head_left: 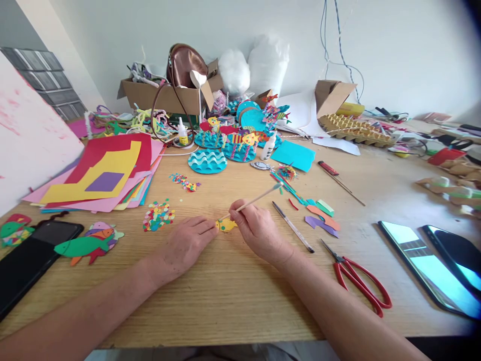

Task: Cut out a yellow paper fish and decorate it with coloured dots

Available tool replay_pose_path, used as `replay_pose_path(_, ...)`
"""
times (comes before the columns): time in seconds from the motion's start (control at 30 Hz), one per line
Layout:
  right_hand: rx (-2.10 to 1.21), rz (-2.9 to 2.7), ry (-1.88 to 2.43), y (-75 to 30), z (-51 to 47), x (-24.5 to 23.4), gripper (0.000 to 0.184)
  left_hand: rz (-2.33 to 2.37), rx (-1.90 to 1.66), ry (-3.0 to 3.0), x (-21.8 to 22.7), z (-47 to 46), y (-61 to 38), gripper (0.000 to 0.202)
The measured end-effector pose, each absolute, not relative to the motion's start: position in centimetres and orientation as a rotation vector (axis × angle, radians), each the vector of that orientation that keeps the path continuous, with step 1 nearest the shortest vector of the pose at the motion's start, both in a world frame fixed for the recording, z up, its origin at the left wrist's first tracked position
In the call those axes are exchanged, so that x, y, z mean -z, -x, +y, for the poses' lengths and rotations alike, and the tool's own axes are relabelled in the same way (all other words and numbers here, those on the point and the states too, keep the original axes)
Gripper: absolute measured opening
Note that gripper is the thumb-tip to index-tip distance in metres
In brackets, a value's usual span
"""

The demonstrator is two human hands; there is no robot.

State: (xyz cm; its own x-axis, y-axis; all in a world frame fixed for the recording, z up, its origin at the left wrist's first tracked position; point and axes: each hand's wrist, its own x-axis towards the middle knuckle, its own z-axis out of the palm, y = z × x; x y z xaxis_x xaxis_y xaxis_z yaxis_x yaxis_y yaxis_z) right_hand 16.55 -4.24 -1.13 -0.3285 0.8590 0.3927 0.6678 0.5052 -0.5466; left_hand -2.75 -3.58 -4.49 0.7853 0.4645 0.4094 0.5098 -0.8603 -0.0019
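Note:
A small yellow paper fish [226, 225] lies on the wooden table [233, 291] between my hands. My left hand [187, 244] rests flat beside it, fingers stretched out, fingertips touching the fish's left edge. My right hand [257, 230] is closed in a pinch round a thin wooden stick [255, 200], whose lower tip meets the fish and whose upper end points up to the right.
Red-handled scissors [358, 281] and a pencil [293, 226] lie right of my hand. Two phones [424, 265] sit at the right edge, a dark phone [26, 260] and paper fish [88, 244] at left. Confetti dots [158, 216], coloured paper sheets [105, 173], glue bottles [268, 147] and boxes crowd the back.

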Motion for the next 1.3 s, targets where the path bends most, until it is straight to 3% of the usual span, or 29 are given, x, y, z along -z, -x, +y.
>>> replay_pose_path(1.3, -0.345, -2.061, 1.219, -16.77, -4.16, 1.25, 0.015, -0.809, 0.589, 2.892, 4.56, -3.58, 2.82, 0.030)
